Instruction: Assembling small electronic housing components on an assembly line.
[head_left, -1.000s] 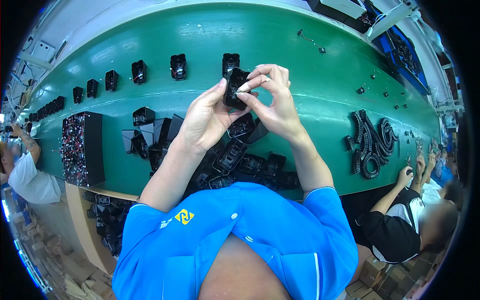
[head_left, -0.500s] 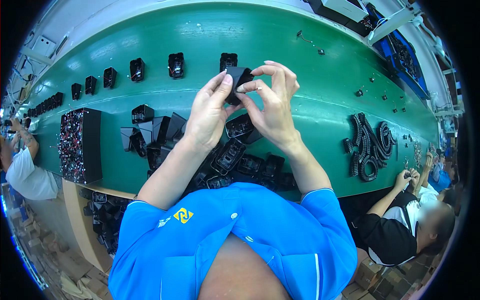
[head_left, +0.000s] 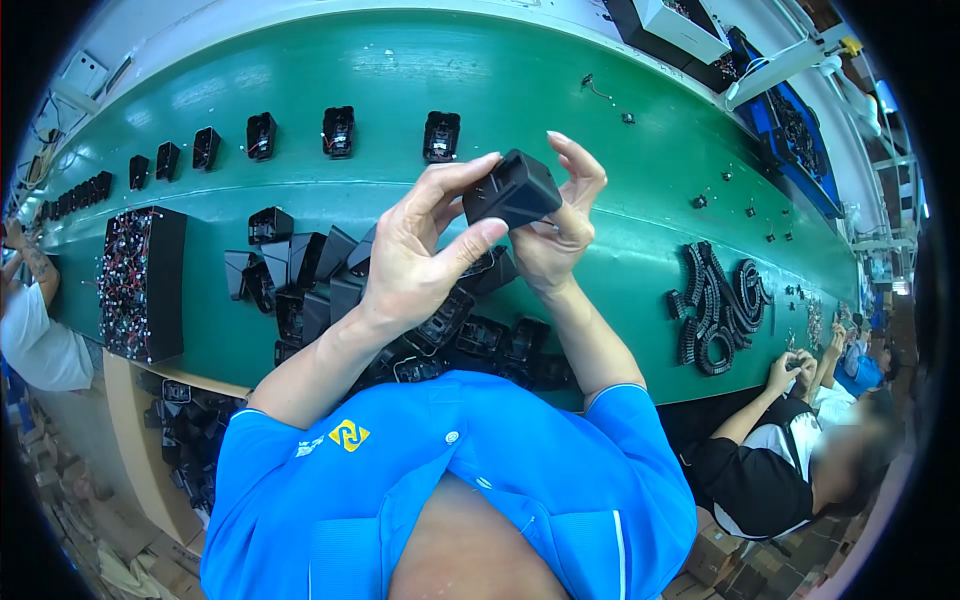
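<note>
A black plastic housing [head_left: 515, 190] is tilted in the air in front of me, above the green bench. My left hand [head_left: 420, 235] grips it, thumb along the near edge and fingers on the far side. At its right end, my right hand [head_left: 558, 235] has its thumb and some fingers against the housing, partly hidden behind it, while other fingers curl upward. Whether a small part is pinched there is hidden. Below my hands lies a heap of similar black housings [head_left: 440, 325], some with the hollow side up.
Black housings [head_left: 338, 132] with wires form a row along the bench [head_left: 400, 85]. A black box of small wired parts [head_left: 172, 285] stands left. Coiled black strips [head_left: 715, 310] and scattered small parts [head_left: 700, 202] lie right. Co-workers sit at both sides, one in a black-and-white shirt [head_left: 760, 460].
The housing has turned over, its closed outer side now facing up. My left hand has rolled with it, and my right hand has shifted lower around its right end.
</note>
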